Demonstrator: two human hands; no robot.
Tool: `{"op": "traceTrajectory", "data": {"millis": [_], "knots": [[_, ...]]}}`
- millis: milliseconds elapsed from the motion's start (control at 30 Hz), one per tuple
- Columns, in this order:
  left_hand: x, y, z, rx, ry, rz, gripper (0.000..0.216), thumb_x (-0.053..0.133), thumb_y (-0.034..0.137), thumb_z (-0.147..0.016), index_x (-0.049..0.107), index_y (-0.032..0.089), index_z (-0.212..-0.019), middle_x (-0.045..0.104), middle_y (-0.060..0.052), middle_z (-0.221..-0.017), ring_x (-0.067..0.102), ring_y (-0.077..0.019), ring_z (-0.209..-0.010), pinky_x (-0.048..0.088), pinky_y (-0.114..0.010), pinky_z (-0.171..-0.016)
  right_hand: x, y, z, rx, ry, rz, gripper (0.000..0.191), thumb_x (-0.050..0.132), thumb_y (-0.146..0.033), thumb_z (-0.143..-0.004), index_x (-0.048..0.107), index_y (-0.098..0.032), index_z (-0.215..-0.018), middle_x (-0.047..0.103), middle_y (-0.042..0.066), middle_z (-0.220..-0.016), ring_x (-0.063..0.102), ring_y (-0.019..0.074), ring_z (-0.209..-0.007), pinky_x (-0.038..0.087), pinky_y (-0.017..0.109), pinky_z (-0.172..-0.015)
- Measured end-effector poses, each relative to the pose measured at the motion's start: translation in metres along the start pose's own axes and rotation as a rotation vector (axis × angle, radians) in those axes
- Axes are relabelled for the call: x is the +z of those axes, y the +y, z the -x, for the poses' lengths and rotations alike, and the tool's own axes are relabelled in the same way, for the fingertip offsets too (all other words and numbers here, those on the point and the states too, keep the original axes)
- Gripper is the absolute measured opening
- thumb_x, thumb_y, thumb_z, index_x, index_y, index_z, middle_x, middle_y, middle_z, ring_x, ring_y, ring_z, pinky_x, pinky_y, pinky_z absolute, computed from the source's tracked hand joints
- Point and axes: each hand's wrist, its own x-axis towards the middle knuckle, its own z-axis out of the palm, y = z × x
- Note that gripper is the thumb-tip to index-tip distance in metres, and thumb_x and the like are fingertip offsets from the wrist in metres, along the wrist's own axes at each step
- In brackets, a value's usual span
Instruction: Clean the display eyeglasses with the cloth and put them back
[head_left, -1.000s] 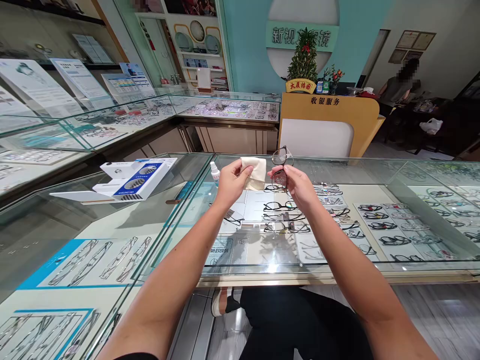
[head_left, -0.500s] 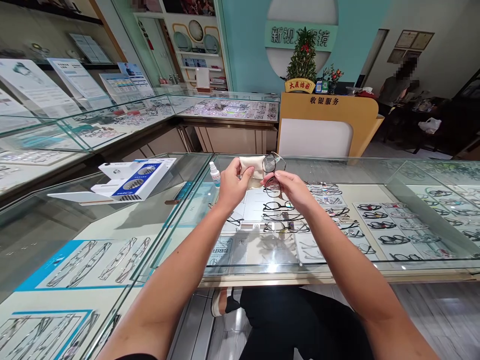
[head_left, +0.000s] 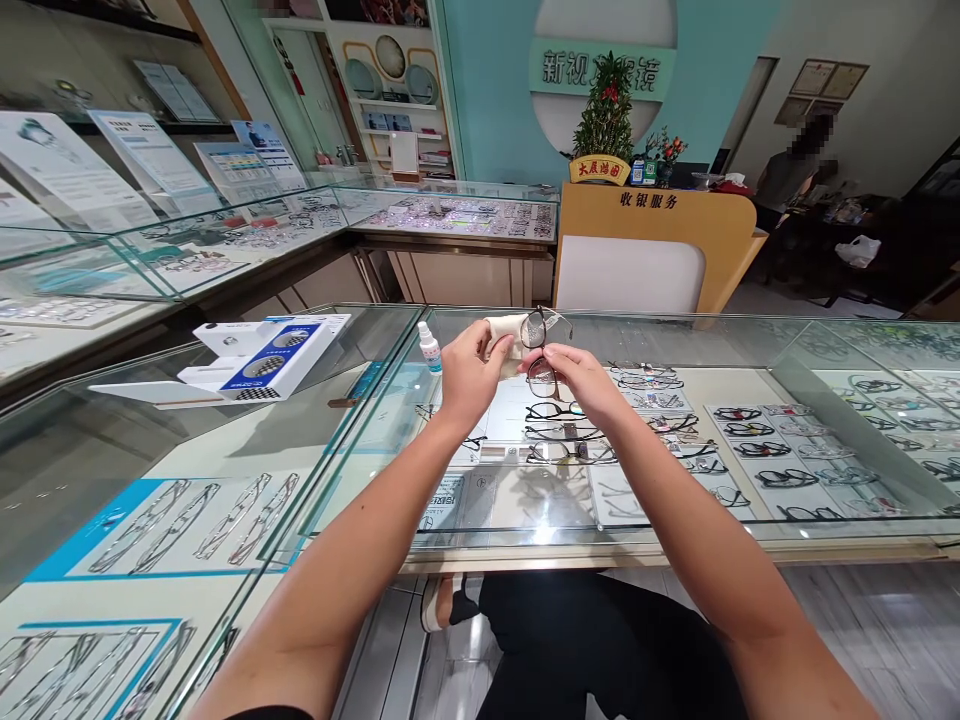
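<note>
Above the glass counter, my left hand (head_left: 472,368) is closed on a cream cleaning cloth (head_left: 507,327), thumb toward me. The cloth sits against the upper lens side of a pair of eyeglasses (head_left: 541,378). My right hand (head_left: 583,380) pinches these glasses near the bridge, so the dark round frame stands on end with one lens above the other. A thin temple arm with a small pale tag reaches out to the right. Left of my left hand, a small white spray bottle (head_left: 429,347) with bluish liquid stands upright on the glass.
An unfolded white and blue box (head_left: 274,362) lies on the left counter. Under the counter glass (head_left: 517,540) are several rows of eyeglasses (head_left: 750,430). A yellow cashier desk (head_left: 739,240) with plants stands beyond; a person (head_left: 791,170) is at the far right.
My left hand and the cloth have shifted slightly right and down, with the cloth now bunched closer to the upper lens. The glasses have turned a little in my right hand.
</note>
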Motion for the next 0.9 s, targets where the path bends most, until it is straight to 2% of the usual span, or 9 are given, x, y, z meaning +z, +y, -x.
{"op": "traceTrajectory", "data": {"millis": [200, 300, 400, 467, 533, 667, 733, 833, 900], "knots": [[-0.003, 0.004, 0.000, -0.004, -0.014, -0.048, 0.029, 0.069, 0.025, -0.099, 0.049, 0.022, -0.078, 0.046, 0.005, -0.068, 0.042, -0.0147, -0.066, 0.030, -0.031, -0.066, 0.002, 0.000, 0.001, -0.019, -0.047, 0.008, 0.044, 0.072, -0.063, -0.098, 0.084, -0.021, -0.098, 0.081, 0.008, -0.101, 0.066, 0.0211, -0.099, 0.050, 0.033, -0.089], [-0.003, 0.005, 0.000, 0.081, -0.042, -0.040, 0.034, 0.063, 0.028, -0.105, 0.047, 0.023, -0.076, 0.049, 0.003, -0.070, 0.046, -0.0157, -0.068, 0.035, -0.031, -0.068, 0.001, 0.001, 0.000, -0.016, -0.041, 0.010, 0.046, 0.073, -0.065, -0.097, 0.084, -0.021, -0.098, 0.081, 0.009, -0.103, 0.065, 0.0216, -0.097, 0.051, 0.032, -0.081], [0.000, 0.005, 0.000, 0.212, -0.026, -0.025, 0.028, 0.060, 0.029, -0.107, 0.056, 0.021, -0.080, 0.071, -0.008, -0.100, 0.065, -0.0206, -0.092, 0.049, -0.033, -0.084, 0.000, 0.003, -0.001, -0.010, -0.023, 0.008, 0.048, 0.074, -0.068, -0.094, 0.083, -0.021, -0.097, 0.080, 0.010, -0.104, 0.064, 0.0222, -0.097, 0.050, 0.030, -0.072], [0.002, 0.004, 0.000, 0.277, -0.012, -0.027, 0.021, 0.061, 0.028, -0.107, 0.065, 0.020, -0.089, 0.074, -0.014, -0.119, 0.069, -0.0241, -0.109, 0.053, -0.036, -0.095, 0.000, 0.005, -0.002, -0.011, -0.017, 0.011, 0.049, 0.074, -0.068, -0.094, 0.083, -0.021, -0.097, 0.080, 0.010, -0.104, 0.064, 0.0217, -0.096, 0.050, 0.030, -0.072], [0.003, 0.002, 0.000, 0.299, -0.020, -0.041, 0.017, 0.060, 0.025, -0.107, 0.070, 0.019, -0.095, 0.076, -0.013, -0.117, 0.071, -0.0235, -0.106, 0.055, -0.035, -0.093, 0.000, 0.006, -0.003, -0.012, -0.010, 0.012, 0.048, 0.073, -0.068, -0.094, 0.083, -0.021, -0.097, 0.080, 0.010, -0.102, 0.064, 0.0210, -0.094, 0.051, 0.031, -0.074], [0.004, -0.003, 0.003, 0.287, -0.012, -0.073, 0.012, 0.061, 0.020, -0.105, 0.069, 0.021, -0.097, 0.081, -0.009, -0.104, 0.074, -0.0203, -0.092, 0.057, -0.032, -0.084, 0.002, 0.008, -0.003, -0.013, -0.010, 0.010, 0.047, 0.072, -0.066, -0.095, 0.084, -0.021, -0.096, 0.081, 0.008, -0.101, 0.063, 0.0202, -0.091, 0.051, 0.031, -0.077], [0.005, -0.006, 0.005, 0.252, 0.028, -0.045, 0.002, 0.065, 0.021, -0.103, 0.066, 0.021, -0.102, 0.082, -0.007, -0.101, 0.077, -0.0200, -0.090, 0.058, -0.032, -0.083, 0.002, 0.008, -0.003, -0.018, -0.009, 0.018, 0.045, 0.072, -0.065, -0.096, 0.084, -0.021, -0.096, 0.081, 0.008, -0.101, 0.063, 0.0197, -0.089, 0.051, 0.032, -0.080], [0.006, -0.005, 0.007, 0.183, 0.057, 0.029, 0.021, 0.073, 0.022, -0.097, 0.063, 0.020, -0.115, 0.083, -0.008, -0.107, 0.081, -0.0211, -0.096, 0.062, -0.032, -0.085, 0.002, 0.009, -0.004, -0.023, -0.002, 0.027, 0.044, 0.071, -0.064, -0.096, 0.084, -0.022, -0.096, 0.080, 0.007, -0.100, 0.063, 0.0194, -0.090, 0.050, 0.032, -0.081], [0.005, -0.001, 0.007, 0.186, 0.018, 0.040, 0.024, 0.072, 0.022, -0.096, 0.066, 0.020, -0.119, 0.084, -0.009, -0.111, 0.081, -0.0218, -0.100, 0.063, -0.033, -0.089, 0.001, 0.010, -0.004, -0.018, 0.008, 0.016, 0.044, 0.071, -0.064, -0.095, 0.083, -0.022, -0.096, 0.080, 0.007, -0.100, 0.062, 0.0196, -0.090, 0.049, 0.032, -0.078]]}}
